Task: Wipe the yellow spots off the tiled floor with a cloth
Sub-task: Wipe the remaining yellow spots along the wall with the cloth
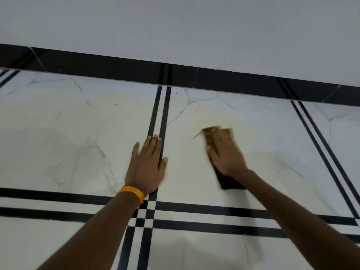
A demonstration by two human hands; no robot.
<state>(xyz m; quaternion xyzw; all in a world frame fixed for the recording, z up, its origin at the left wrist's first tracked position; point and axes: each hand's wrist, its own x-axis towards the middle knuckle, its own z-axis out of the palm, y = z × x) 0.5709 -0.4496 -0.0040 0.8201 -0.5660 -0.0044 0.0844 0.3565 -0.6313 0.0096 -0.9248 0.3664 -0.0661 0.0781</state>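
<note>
Tiled floor (58, 133) | left hand (145, 168) flat | right hand (227, 154) pressing cloth (228, 182)

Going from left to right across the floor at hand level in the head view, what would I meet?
Left hand, flat on the floor → right hand, pressing the cloth → double black stripe on the far right.

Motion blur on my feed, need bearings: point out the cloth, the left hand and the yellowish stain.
cloth (228, 182): head view, its dark near end.
left hand (145, 166): head view, back of the hand.
yellowish stain (220, 114): head view, middle of the faint patch, beyond the cloth.
</note>
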